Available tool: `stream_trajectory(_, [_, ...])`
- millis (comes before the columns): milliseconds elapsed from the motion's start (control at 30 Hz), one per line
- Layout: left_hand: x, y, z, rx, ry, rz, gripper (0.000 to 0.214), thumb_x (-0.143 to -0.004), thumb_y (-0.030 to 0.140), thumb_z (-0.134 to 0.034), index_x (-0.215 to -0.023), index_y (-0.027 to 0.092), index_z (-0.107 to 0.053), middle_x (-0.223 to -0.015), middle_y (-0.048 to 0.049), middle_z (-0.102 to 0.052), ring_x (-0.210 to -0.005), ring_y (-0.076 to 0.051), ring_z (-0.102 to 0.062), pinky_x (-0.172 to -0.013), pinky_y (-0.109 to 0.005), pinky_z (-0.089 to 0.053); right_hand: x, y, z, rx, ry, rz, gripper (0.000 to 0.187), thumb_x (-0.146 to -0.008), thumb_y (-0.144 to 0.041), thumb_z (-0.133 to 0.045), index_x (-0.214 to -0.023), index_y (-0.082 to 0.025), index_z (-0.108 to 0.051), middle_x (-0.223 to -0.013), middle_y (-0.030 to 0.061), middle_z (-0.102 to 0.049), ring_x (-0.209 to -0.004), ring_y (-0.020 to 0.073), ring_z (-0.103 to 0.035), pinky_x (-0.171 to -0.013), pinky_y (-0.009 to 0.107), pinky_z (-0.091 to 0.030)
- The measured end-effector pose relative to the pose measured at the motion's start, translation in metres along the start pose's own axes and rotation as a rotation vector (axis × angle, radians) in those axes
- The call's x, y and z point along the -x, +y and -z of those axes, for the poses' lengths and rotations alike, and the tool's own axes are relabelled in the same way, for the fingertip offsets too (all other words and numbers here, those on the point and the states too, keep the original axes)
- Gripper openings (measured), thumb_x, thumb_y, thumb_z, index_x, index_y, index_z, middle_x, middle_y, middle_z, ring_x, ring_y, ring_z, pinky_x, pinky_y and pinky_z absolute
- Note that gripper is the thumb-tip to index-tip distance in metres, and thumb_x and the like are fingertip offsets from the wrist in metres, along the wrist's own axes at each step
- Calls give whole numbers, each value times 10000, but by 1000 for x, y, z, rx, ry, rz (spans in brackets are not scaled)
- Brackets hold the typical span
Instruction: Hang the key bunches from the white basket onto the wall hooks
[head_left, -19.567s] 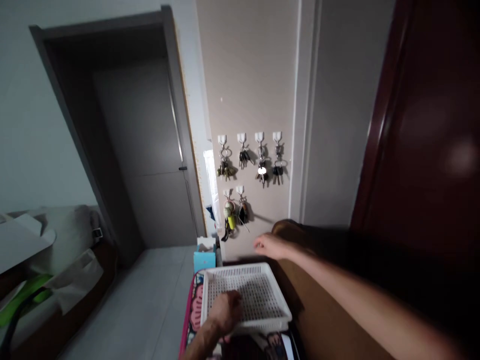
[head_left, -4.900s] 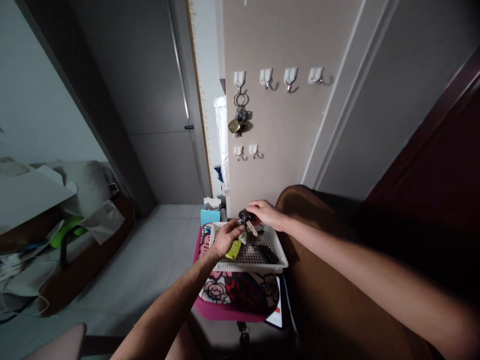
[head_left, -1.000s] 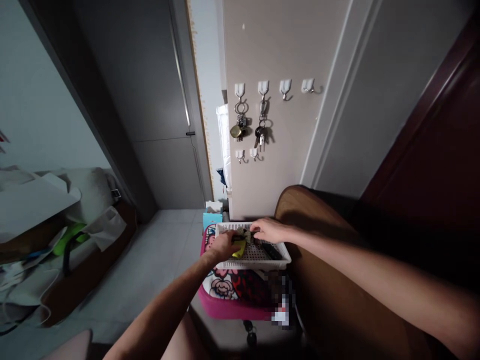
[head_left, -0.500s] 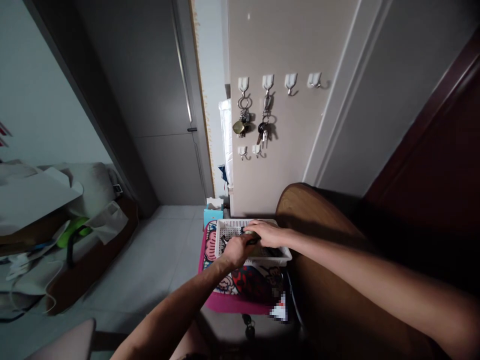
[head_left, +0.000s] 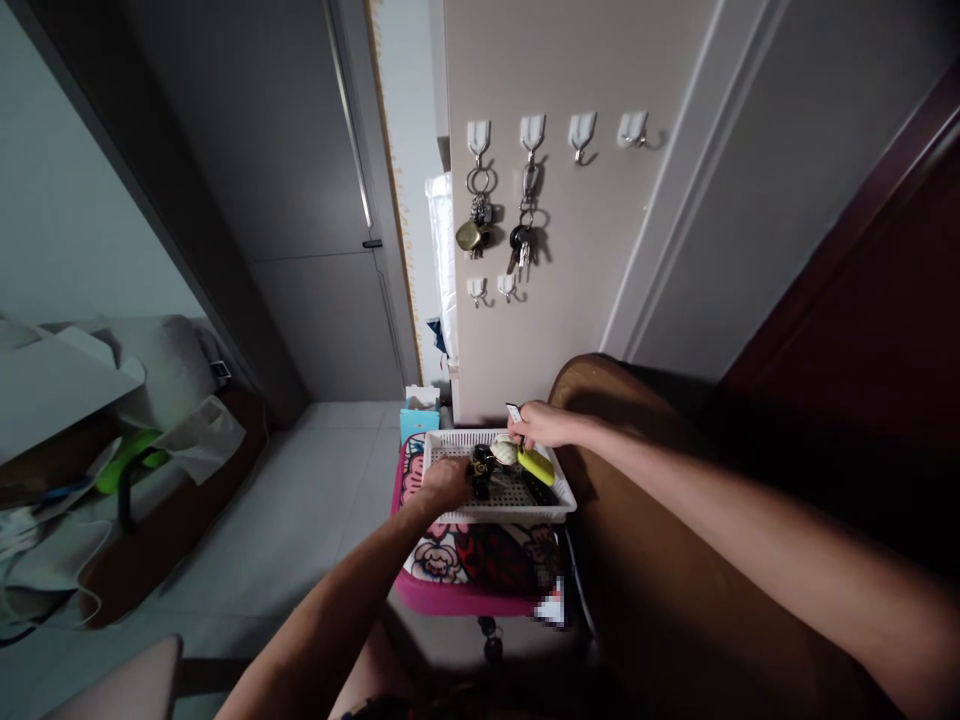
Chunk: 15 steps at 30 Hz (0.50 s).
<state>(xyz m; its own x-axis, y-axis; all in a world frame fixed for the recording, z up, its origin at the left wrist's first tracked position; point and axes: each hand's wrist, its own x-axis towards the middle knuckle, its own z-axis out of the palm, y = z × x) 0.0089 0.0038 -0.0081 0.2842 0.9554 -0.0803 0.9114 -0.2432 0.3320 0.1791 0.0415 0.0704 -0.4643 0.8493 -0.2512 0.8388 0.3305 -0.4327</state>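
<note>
My right hand (head_left: 536, 424) is closed over the back rim of a white plastic basket (head_left: 499, 517), holding a keychain. From it hang a yellow-green fob (head_left: 536, 466) and a pale rounded pendant (head_left: 504, 451); a small white tag (head_left: 514, 413) sticks out above the fingers. My left hand (head_left: 448, 481) is in the left part of the basket, fingers curled and partly hidden, beside a dark item with gold-coloured details (head_left: 480, 468). What those fingers grip cannot be made out. More dark items (head_left: 537, 489) lie at the basket's right.
The basket rests on a pink-edged patterned stool top (head_left: 439, 556). White hooks (head_left: 582, 133) line the panel ahead, with two key bunches (head_left: 471, 235) (head_left: 523, 245) hanging. A blue box (head_left: 419, 420) stands behind; a brown curved surface (head_left: 622, 450) borders the right.
My right hand has risen from inside the basket, lifting the keychain with the yellow-green fob into sight. My left hand has shifted left, away from it. The view has tilted slightly.
</note>
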Motion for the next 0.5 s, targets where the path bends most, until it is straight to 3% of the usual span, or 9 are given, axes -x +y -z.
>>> stream_trajectory(100, [-9, 1, 10, 177, 11, 40, 267, -615, 299, -435, -804, 137, -532, -712, -48, -566, -663, -146, -510, -583, -230, -392, -1, 5, 6, -11, 54, -8, 205, -685, -183, -348, -664, -118, -542, -676, 42, -577, -513, 73, -505, -446, 141, -335])
stream_trajectory(200, [-20, -1, 29, 404, 131, 27, 304, -642, 316, -398, -842, 117, -511, -684, -24, -549, -606, -99, -494, -533, -182, -385, -4, 10, 10, -36, 134, -48, 208, -692, -210, -356, -674, -118, -541, -673, 49, -573, -538, 82, -506, -463, 146, -346])
stream_trajectory(300, [-22, -4, 41, 453, 208, 10, 297, -617, 269, -425, -853, 109, -507, -683, -13, -542, -589, -84, -482, -517, -167, -378, -6, 8, 11, -135, 186, -33, 237, -709, -210, -319, -694, -112, -535, -678, 55, -568, -561, 85, -504, -484, 152, -359])
stream_trajectory(367, [-19, -6, 42, 407, 141, 13, 274, -580, 208, -448, -827, 118, -524, -659, -2, -545, -569, -83, -477, -498, -163, -372, -6, 4, 9, -165, 203, 9, 232, -703, -199, -318, -691, -114, -534, -664, 47, -567, -558, 85, -497, -492, 159, -360])
stream_trajectory(500, [-14, -13, 42, 295, -240, -53, 223, -504, 99, -462, -694, 142, -571, -578, 23, -554, -548, -91, -479, -479, -157, -365, -1, -12, -5, -143, 148, 189, 238, -697, -172, -309, -662, -122, -539, -639, 17, -567, -565, 79, -477, -520, 164, -347])
